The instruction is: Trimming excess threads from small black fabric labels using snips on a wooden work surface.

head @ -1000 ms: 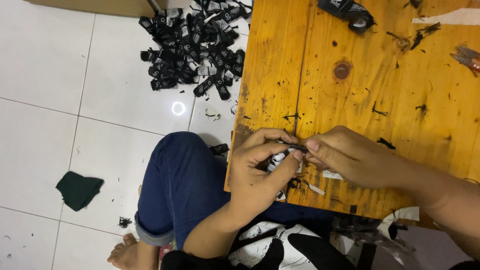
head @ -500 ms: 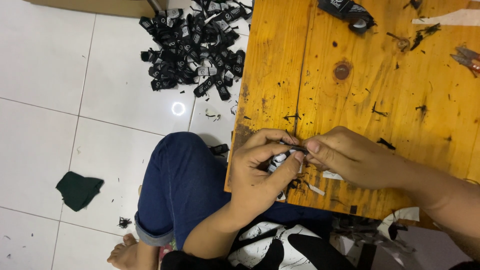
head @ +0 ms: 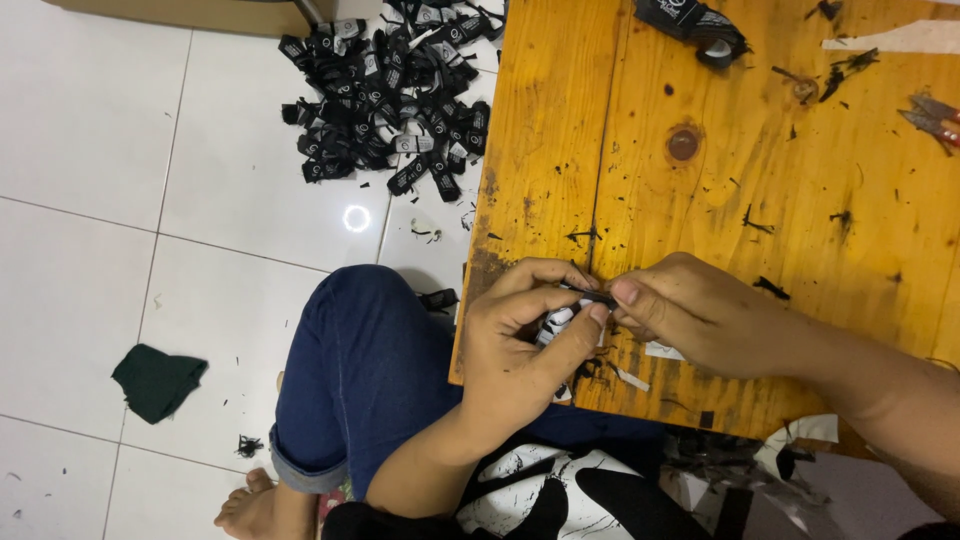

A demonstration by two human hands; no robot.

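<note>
Hardly anything is seen to have shifted in the head view: a small black label [head: 592, 297] is kept pinched between the left hand [head: 525, 335] and right hand [head: 700, 318], low over the bench [head: 760, 200] edge.

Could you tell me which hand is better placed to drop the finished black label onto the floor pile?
Probably the left hand: it pinches the small black label together with the right hand and is nearer the floor pile of labels.

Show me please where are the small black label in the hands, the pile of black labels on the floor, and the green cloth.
small black label [head: 597, 297], head view, end pinched between both thumbs.
pile of black labels [head: 395, 95], head view, middle of the heap.
green cloth [head: 157, 380], head view, its centre.
</note>
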